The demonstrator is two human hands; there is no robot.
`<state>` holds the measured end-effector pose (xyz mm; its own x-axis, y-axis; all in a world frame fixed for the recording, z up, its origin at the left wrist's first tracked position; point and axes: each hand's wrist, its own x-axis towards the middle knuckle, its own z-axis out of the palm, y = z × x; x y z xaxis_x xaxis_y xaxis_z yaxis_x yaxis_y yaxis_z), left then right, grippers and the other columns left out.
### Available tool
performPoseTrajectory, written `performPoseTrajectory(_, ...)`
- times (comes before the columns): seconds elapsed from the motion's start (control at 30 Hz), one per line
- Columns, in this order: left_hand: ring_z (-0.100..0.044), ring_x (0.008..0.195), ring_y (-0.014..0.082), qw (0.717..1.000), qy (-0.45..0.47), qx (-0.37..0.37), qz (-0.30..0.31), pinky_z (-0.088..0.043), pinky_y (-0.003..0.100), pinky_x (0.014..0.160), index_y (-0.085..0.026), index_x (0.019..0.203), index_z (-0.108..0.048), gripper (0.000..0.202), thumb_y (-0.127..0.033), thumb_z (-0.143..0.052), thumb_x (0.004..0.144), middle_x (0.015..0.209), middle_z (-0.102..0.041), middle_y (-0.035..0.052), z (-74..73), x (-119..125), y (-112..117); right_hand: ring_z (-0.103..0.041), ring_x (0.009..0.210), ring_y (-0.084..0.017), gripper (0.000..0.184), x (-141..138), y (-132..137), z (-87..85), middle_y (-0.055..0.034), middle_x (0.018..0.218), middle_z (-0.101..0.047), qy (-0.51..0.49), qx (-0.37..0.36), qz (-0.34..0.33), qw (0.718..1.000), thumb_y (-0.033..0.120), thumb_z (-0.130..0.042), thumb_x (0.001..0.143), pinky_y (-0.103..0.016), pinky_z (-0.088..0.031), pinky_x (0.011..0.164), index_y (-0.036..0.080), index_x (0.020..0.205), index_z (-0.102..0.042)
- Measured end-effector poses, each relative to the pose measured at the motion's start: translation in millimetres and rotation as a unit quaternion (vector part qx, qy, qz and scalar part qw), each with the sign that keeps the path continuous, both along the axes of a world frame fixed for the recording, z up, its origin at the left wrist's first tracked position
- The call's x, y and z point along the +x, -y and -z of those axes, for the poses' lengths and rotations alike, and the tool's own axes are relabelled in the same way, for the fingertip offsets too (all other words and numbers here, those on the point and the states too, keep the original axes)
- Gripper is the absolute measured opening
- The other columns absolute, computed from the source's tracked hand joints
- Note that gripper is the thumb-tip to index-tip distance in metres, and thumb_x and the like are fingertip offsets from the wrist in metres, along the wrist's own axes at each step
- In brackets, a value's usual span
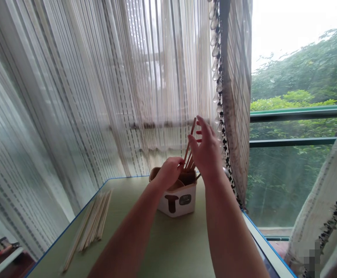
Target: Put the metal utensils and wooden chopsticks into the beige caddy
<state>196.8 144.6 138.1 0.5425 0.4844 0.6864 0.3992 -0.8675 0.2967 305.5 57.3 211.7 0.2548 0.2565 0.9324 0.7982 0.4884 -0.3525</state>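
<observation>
A white utensil holder (185, 206) with a brown rim and a dark label stands near the far end of the table. Several brown chopsticks (193, 127) rise from it, leaning right. My left hand (170, 172) is over its left part, fingers bent together by the lower end of the chopsticks; what they pinch is hidden. Beside the upper chopsticks is my right hand (207, 150), fingers apart, its thumb close to one stick. Contact there is unclear. A bundle of pale wooden chopsticks (95, 220) lies on the table's left side.
The pale green table (168, 255) has a blue edge. Sheer striped curtains (99, 96) hang behind it, with a beaded fringe (216, 73) close to my right hand. To the right, a window shows a dark railing (298, 114) and trees.
</observation>
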Motion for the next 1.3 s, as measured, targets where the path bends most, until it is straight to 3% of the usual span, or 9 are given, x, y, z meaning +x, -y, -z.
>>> performPoseTrajectory(0.1, -0.058, 0.080, 0.0177, 0.999, -0.026, -0.021, -0.010, -0.045, 0.029, 0.076, -0.019, 0.079, -0.064, 0.018, -0.011, -0.048, 0.077, 0.081, -0.065, 0.0047, 5.6, 2, -4, -0.046, 0.115, -0.024, 0.042, 1, -6, 2.8, -0.0104, 0.127, -0.048, 0.024, -0.020, 0.014, 0.999, 0.015, -0.046, 0.079, -0.043, -0.043, 0.091, 0.022, 0.120, -0.049)
performPoseTrajectory(0.2, -0.059, 0.079, 0.0174, 0.999, -0.040, -0.038, -0.001, -0.045, 0.029, 0.076, -0.019, 0.081, -0.064, 0.017, -0.014, -0.048, 0.078, 0.081, -0.065, 0.0043, 9.0, 3, -7, -0.042, 0.120, -0.026, 0.046, 7, -13, 6.3, -0.0135, 0.130, -0.045, -0.008, -0.018, 0.051, 0.999, 0.015, -0.044, 0.078, -0.045, -0.038, 0.096, 0.018, 0.124, -0.047)
performPoseTrajectory(0.37, -0.057, 0.080, 0.0174, 0.999, -0.051, -0.011, -0.013, -0.044, 0.030, 0.077, -0.018, 0.084, -0.064, 0.017, -0.015, -0.048, 0.079, 0.080, -0.064, 0.0042, 9.3, 2, -3, -0.052, 0.107, -0.025, 0.048, 18, -6, 4.7, -0.0126, 0.118, -0.057, -0.005, -0.070, 0.079, 0.994, 0.016, -0.041, 0.080, -0.043, -0.042, 0.090, 0.017, 0.127, -0.046)
performPoseTrajectory(0.5, -0.054, 0.091, 0.0188, 0.999, -0.020, 0.046, -0.022, -0.041, 0.033, 0.085, -0.017, 0.101, -0.061, 0.026, -0.014, -0.051, 0.078, 0.092, -0.062, 0.0061, 10.2, 4, 1, -0.049, 0.111, -0.026, 0.047, 22, 3, 1.4, -0.0124, 0.121, -0.055, 0.012, -0.109, 0.115, 0.987, 0.014, -0.041, 0.077, -0.042, -0.040, 0.093, 0.015, 0.123, -0.052)
performPoseTrajectory(0.7, -0.055, 0.082, 0.0170, 0.998, -0.047, 0.026, -0.012, -0.043, 0.030, 0.078, -0.016, 0.081, -0.062, 0.013, -0.014, -0.050, 0.079, 0.082, -0.062, 0.0049, 13.2, 6, -3, -0.047, 0.114, -0.023, 0.061, 23, -3, 7.3, -0.0095, 0.119, -0.059, 0.050, -0.184, 0.105, 0.976, 0.000, -0.038, 0.062, -0.034, -0.038, 0.098, 0.012, 0.119, -0.057)
performPoseTrajectory(0.93, -0.056, 0.081, 0.0170, 1.000, -0.024, 0.006, -0.016, -0.043, 0.029, 0.076, -0.016, 0.084, -0.063, 0.016, -0.017, -0.047, 0.082, 0.083, -0.063, 0.0049, 12.1, 6, -4, -0.048, 0.115, -0.023, 0.055, 24, -5, 14.3, -0.0093, 0.118, -0.060, 0.098, -0.236, 0.105, 0.961, 0.002, -0.039, 0.063, -0.034, -0.037, 0.098, 0.013, 0.111, -0.064)
performPoseTrajectory(1.07, -0.056, 0.087, 0.0161, 0.999, 0.024, -0.017, -0.021, -0.042, 0.028, 0.082, -0.016, 0.098, -0.061, 0.023, -0.011, -0.052, 0.076, 0.092, -0.064, 0.0044, 11.4, 5, -3, -0.051, 0.111, -0.024, 0.054, 27, -6, 14.1, -0.0105, 0.113, -0.062, 0.107, -0.250, 0.109, 0.956, 0.002, -0.040, 0.062, -0.034, -0.039, 0.096, 0.013, 0.109, -0.064)
performPoseTrajectory(1.3, -0.056, 0.081, 0.0167, 0.999, -0.033, 0.014, -0.024, -0.043, 0.029, 0.077, -0.018, 0.087, -0.065, 0.017, -0.016, -0.048, 0.080, 0.085, -0.065, 0.0036, 13.1, 5, -4, -0.056, 0.104, -0.024, 0.045, 27, -11, 14.1, -0.0094, 0.096, -0.068, 0.123, -0.301, 0.120, 0.938, 0.003, -0.044, 0.063, -0.033, -0.044, 0.089, 0.016, 0.099, -0.068)
